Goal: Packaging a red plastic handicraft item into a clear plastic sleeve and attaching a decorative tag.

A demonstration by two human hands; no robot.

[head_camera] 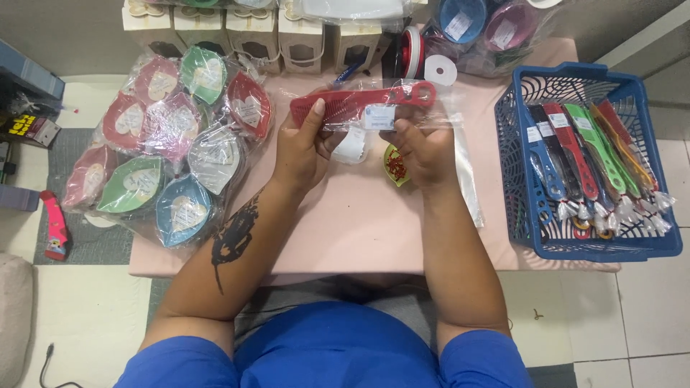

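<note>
I hold a red comb (pixel 345 103) inside a clear plastic sleeve (pixel 402 118) over a pink table (pixel 359 223). My left hand (pixel 302 147) grips the comb's toothed left end, thumb up along it. Under the sleeve's right half, my right hand (pixel 424 151) grips it near a white label sticker (pixel 379 117). A small green dish of red bits (pixel 394 165) lies beside my right hand. A white paper scrap (pixel 352 147) sits between both hands.
A blue plastic basket (pixel 517 187) at the right holds several bagged combs in blue, red, green and orange. At the left lies a heap of wrapped leaf-shaped dishes (pixel 172 144). Cream boxes (pixel 251 32), red and white tape rolls (pixel 424 61) and bagged bowls (pixel 489 29) line the far edge.
</note>
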